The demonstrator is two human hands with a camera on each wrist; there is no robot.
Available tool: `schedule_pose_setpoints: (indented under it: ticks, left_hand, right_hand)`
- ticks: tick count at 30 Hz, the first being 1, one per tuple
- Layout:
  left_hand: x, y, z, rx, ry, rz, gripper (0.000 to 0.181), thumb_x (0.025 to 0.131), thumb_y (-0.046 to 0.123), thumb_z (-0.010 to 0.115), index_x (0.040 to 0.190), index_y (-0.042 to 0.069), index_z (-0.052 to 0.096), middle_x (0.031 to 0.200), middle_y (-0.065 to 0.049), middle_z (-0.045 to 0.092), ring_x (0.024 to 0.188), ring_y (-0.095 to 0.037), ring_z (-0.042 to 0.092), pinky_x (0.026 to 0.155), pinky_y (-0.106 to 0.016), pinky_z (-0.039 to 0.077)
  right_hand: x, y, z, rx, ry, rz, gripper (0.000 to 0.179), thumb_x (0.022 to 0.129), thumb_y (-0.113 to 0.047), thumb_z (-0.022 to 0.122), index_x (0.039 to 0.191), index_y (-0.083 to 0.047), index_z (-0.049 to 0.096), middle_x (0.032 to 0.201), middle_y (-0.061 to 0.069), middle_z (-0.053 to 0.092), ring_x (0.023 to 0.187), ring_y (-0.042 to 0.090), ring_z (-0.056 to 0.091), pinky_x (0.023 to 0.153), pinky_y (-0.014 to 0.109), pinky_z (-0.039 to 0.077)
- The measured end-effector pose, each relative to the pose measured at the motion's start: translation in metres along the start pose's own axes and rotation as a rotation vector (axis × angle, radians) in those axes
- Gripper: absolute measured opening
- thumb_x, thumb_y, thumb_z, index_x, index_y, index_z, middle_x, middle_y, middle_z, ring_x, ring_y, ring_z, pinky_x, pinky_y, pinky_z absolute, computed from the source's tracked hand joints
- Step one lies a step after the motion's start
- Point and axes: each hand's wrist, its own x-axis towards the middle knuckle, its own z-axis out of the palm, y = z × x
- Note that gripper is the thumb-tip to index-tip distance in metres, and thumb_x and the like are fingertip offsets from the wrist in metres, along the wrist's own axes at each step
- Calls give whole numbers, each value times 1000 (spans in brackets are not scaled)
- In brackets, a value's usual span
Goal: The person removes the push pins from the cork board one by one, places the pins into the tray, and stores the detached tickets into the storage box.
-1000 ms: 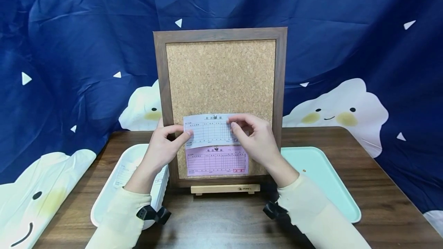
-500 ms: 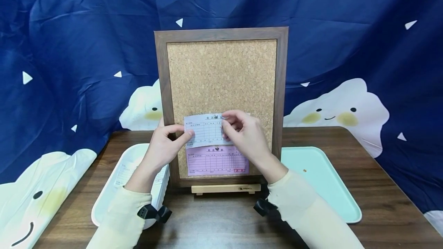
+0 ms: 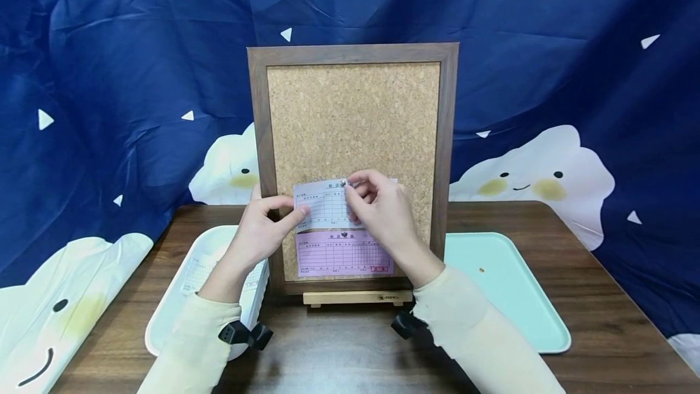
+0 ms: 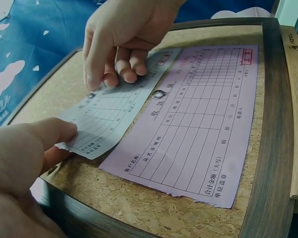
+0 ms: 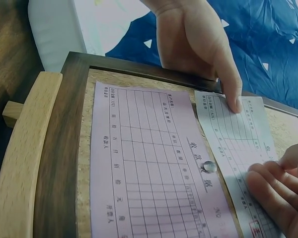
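My left hand (image 3: 262, 227) pinches the left edge of a pale blue receipt slip (image 3: 322, 205) between thumb and index finger. A silver pushpin (image 3: 343, 183) sits at the slip's top middle. My right hand (image 3: 383, 211) is over the slip's right half, thumb and index fingertips right at that pin with a small gap between them; its other fingers are loosely bent. Below, a pink receipt slip (image 5: 144, 163) is held on the framed corkboard (image 3: 355, 120) by another pushpin (image 5: 209, 166). The right hand hides much of the blue slip's right side.
The corkboard leans on a small wooden stand (image 3: 356, 298). On the left, a white tray (image 3: 158, 321) holding receipt slips lies partly behind my left arm. A mint-green tray (image 3: 519, 297) with a tiny brass-coloured piece (image 3: 481, 270) lies at the right. A blue cloud-print cloth (image 3: 547, 47) hangs behind.
My right hand has moved left across the blue slip, from its right side to the pushpin at its top middle. The left hand keeps its hold on the slip's left edge.
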Motion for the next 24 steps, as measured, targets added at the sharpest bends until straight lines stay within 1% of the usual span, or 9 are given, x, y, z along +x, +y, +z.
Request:
schedule_pose_setpoints:
  ticks: [1,4,7,13,19,24]
  left_hand:
    - [0,0,0,-3,-1,0,18,101,23,78,104,6,84,139,-21,48,132,-34,41,108,-51,37]
    - [0,0,-1,-12,-6,4,19,101,23,78,105,5,84,139,-22,49,135,-35,40,112,-55,35]
    - [0,-1,-1,-14,-7,6,19,101,23,77,105,5,84,140,-22,49,137,-35,39,114,-58,34]
    - [1,-1,-1,-11,-13,10,20,102,24,77,105,6,84,142,-22,48,139,-35,39,115,-58,34]
    - [2,-2,-3,-12,-21,23,20,102,23,77,105,5,84,140,-22,55,142,-35,36,117,-60,32]
    - [2,-2,-3,-13,-26,21,20,102,23,77,105,5,84,143,-22,52,142,-35,37,117,-59,32]
  right_hand:
    - [0,0,1,-10,3,-4,12,99,-6,75,109,0,75,77,7,77,53,14,66,49,26,55]
    - [1,-1,4,-45,16,-9,12,98,-6,76,109,-1,75,77,6,77,53,11,64,50,24,53]
    - [2,-3,8,-82,36,-12,12,97,-6,77,108,0,75,78,7,77,54,11,64,51,22,53]
    - [3,-9,10,-133,43,27,12,96,-7,78,106,0,76,78,7,78,54,10,63,53,21,52]
    - [5,-13,11,-162,39,45,11,97,-8,75,105,0,75,77,7,77,54,11,64,54,23,53]
    - [6,-14,11,-216,41,51,10,96,-9,74,102,-2,76,75,5,77,56,12,64,58,25,54]
